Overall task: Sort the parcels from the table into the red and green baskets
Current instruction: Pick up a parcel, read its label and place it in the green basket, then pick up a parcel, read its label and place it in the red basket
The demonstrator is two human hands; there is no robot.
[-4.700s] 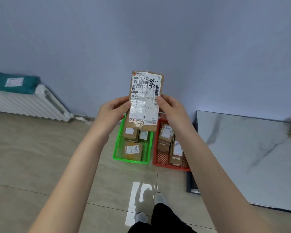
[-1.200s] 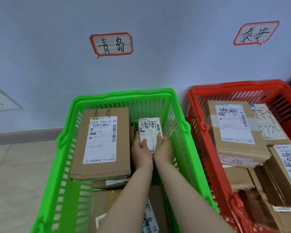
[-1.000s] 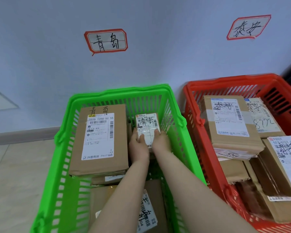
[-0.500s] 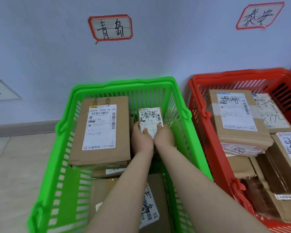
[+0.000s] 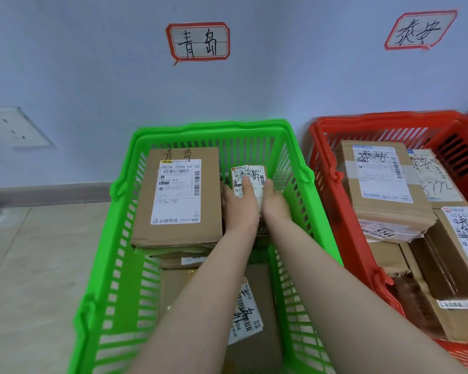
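**Small parcel held low inside the green basket**

Both hands reach down into the green slatted plastic basket (image 5: 208, 128), which stands on the pale tiled floor (image 5: 38, 265) against a light blue wall. Between them is a small brown cardboard parcel (image 5: 250, 172) with a white printed label and black handwriting. It sits in the far right part of the basket, just beside a large brown cardboard box (image 5: 179, 195) with a long white shipping label.

The left hand (image 5: 239, 209) has its grip clamped on the parcel's left side, with one digit lying across the label. The right hand (image 5: 274, 203) has its grip clamped on the right edge. Whether the parcel already rests on what lies beneath it cannot be told, since the hands cover its lower half.

Nearer the camera, under the forearms, another flat brown parcel (image 5: 254, 306) lies in the same basket. The red slatted plastic basket (image 5: 384, 118) stands just to the right, filled with several labelled brown cardboard boxes (image 5: 381, 184).

On the wall, a red-bordered handwritten sign (image 5: 199, 41) hangs above the green basket and a second red-bordered sign (image 5: 420, 29) above the red one. A white wall socket (image 5: 14, 129) is at the left.
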